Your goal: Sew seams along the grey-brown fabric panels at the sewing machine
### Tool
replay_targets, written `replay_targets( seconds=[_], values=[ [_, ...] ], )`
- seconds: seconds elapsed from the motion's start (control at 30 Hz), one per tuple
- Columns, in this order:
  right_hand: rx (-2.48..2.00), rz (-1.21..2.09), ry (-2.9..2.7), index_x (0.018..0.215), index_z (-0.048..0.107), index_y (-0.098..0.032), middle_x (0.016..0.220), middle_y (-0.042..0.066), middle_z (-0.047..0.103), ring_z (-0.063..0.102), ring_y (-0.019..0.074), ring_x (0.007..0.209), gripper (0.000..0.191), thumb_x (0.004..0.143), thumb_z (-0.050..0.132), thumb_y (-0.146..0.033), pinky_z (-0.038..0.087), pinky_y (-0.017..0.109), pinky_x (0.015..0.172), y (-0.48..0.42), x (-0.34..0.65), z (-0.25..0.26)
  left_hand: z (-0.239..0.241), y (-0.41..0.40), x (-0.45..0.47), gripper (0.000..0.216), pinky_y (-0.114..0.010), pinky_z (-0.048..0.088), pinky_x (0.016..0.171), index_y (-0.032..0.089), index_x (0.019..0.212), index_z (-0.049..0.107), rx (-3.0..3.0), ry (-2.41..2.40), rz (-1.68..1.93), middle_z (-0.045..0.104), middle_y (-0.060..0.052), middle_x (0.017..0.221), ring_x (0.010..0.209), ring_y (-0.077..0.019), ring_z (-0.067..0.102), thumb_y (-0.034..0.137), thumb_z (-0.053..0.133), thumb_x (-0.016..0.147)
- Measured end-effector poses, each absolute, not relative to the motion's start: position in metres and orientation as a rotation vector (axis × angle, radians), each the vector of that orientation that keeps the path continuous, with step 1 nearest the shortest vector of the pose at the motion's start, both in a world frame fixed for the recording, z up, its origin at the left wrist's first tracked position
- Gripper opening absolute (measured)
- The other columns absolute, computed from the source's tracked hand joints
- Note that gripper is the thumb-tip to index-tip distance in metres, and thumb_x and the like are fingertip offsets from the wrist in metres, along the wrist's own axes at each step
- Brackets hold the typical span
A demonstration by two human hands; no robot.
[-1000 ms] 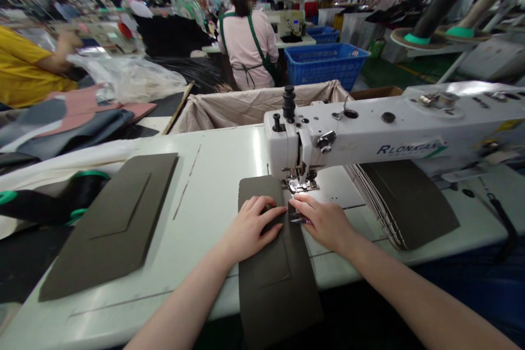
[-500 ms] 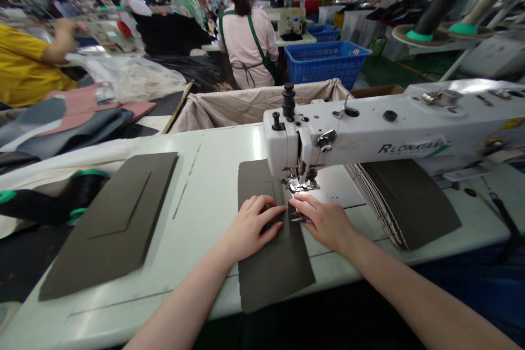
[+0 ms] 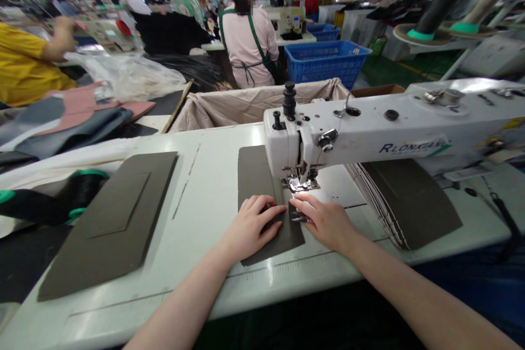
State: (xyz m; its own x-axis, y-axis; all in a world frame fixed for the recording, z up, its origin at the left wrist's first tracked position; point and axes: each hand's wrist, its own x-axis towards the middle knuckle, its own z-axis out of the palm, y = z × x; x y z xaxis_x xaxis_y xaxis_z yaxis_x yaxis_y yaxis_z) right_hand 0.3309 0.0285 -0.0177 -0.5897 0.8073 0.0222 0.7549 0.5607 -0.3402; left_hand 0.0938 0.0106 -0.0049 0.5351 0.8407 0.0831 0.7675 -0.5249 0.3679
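A dark olive fabric panel (image 3: 257, 179) lies on the sewing machine's bed, its right edge at the presser foot (image 3: 301, 183). My left hand (image 3: 251, 228) rests on the panel with fingers spread, pressing it down left of the foot. My right hand (image 3: 331, 225) is at the panel's right edge, index finger stretched toward the foot. Under its curled fingers show the pointed metal blades of what look like thread snips (image 3: 301, 219); their handle is hidden. The needle area of the white sewing machine (image 3: 353, 131) is just ahead of both hands.
A stack of olive panels (image 3: 110, 213) lies at left, near black thread cones (image 3: 84, 191). More panels (image 3: 414, 202) are fanned under the machine arm at right. Behind the table is a cloth-lined bin (image 3: 229, 106). A person in a green apron (image 3: 250, 46) sits beyond, near a blue basket (image 3: 326, 63).
The olive panel has slid away from me under the presser foot, so less hangs toward the table's front edge. Both hands stay in nearly the same place.
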Motion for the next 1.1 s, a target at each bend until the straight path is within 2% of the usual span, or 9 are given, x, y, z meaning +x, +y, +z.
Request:
replay_targets(
  seconds=[0.6,0.8,1.1],
  values=[
    [-1.328,0.445,-2.609,0.138,0.043,-0.029,0.145,0.001,0.046,0.059,0.0222,0.110,0.053,0.086,0.050,-0.019,0.049,0.034,0.084,0.028,0.332,-0.020,-0.007,0.013,0.095,0.035,-0.040,0.042,0.094,0.028,0.129,0.054,2.475,1.370,0.391,0.055,-0.007,0.121,0.110,-0.0234,0.050,0.031,0.048,0.094],
    [-1.326,0.436,-2.612,0.135,0.045,-0.027,0.145,0.000,0.045,0.060,0.0217,0.109,0.051,0.086,0.050,-0.018,0.049,0.034,0.083,0.028,0.332,-0.019,-0.013,0.014,0.096,0.040,-0.042,0.040,0.101,0.026,0.134,0.048,2.449,1.476,0.424,0.054,-0.006,0.130,0.119,-0.0238,0.048,0.031,0.048,0.094],
    [-1.353,0.415,-2.608,0.130,0.047,-0.025,0.144,0.003,0.047,0.062,0.0224,0.104,0.045,0.085,0.051,-0.018,0.049,0.034,0.080,0.028,0.331,-0.018,-0.025,0.017,0.094,0.056,-0.045,0.022,0.118,0.025,0.148,0.029,2.445,1.561,0.374,0.032,-0.005,0.154,0.143,-0.0240,0.026,0.041,0.042,0.096]
  ],
)
